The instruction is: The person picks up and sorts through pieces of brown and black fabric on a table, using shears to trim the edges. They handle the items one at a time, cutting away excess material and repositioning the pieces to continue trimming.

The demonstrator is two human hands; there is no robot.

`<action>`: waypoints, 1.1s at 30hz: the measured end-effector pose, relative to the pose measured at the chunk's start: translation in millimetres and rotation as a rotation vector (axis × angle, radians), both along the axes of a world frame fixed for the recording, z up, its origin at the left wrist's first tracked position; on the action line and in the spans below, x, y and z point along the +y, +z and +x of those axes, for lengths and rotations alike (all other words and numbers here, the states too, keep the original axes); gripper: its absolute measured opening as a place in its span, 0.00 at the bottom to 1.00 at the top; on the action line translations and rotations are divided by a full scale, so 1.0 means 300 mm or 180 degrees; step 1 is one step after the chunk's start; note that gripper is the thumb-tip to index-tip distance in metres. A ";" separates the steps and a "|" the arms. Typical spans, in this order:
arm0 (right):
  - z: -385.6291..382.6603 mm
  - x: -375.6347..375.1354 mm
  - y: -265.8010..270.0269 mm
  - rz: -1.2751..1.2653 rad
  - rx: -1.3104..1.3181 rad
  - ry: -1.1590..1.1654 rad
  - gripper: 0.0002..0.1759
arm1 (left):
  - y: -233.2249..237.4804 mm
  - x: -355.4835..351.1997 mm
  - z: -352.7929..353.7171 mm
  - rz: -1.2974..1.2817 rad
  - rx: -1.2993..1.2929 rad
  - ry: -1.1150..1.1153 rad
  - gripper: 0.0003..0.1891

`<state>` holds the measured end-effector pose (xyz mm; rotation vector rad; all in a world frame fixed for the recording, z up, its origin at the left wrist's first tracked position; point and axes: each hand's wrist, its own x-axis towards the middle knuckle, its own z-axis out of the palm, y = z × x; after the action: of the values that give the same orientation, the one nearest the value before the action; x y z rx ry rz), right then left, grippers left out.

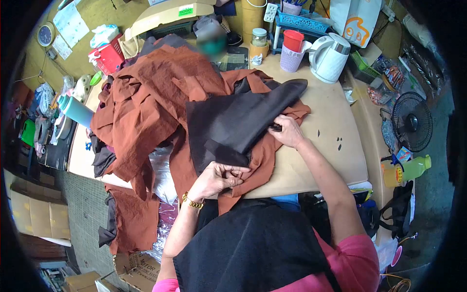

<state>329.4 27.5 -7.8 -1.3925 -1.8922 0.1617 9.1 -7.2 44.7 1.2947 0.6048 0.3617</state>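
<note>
Head view: a pale tan desk (331,146) with a smooth top fills the middle of the frame. Most of its left half is buried under a heap of crinkled rust-brown cloth (151,97), which spills over the near edge. On that heap, at the centre, lies a smooth black cloth piece (233,121), folded to a long point toward the upper right. A round wire fan (412,121) stands at the right edge, and a white kettle (330,58) at the desk's far corner. The right hand (288,131) is closed on the black piece's right edge. The left hand (216,177), fingers pinched together, grips the rust-brown cloth just below the black corner. A green bottle (413,170) lies at right; a gold bracelet (192,202) circles the left wrist.
</note>
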 end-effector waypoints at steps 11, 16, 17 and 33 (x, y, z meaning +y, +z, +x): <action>-0.315 -0.283 0.130 -0.1326 0.1564 0.0235 0.11 | -0.030 -0.005 0.060 0.0378 0.0032 0.0262 0.13; -0.312 -0.272 0.078 -0.1432 0.2215 0.0517 0.08 | -0.029 -0.011 0.079 -0.0090 -0.0066 0.0402 0.11; -0.298 -0.272 0.080 -0.1550 0.2145 0.0626 0.05 | -0.041 -0.013 0.086 0.0099 -0.0014 0.0519 0.11; -0.315 -0.453 0.277 -0.0553 0.0739 -0.0453 0.20 | 0.107 -0.058 0.087 0.0349 0.0040 0.0520 0.16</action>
<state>234.7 -108.4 75.4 -1.5468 -1.6132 0.4075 35.3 -24.7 76.7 1.3566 0.7117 0.5275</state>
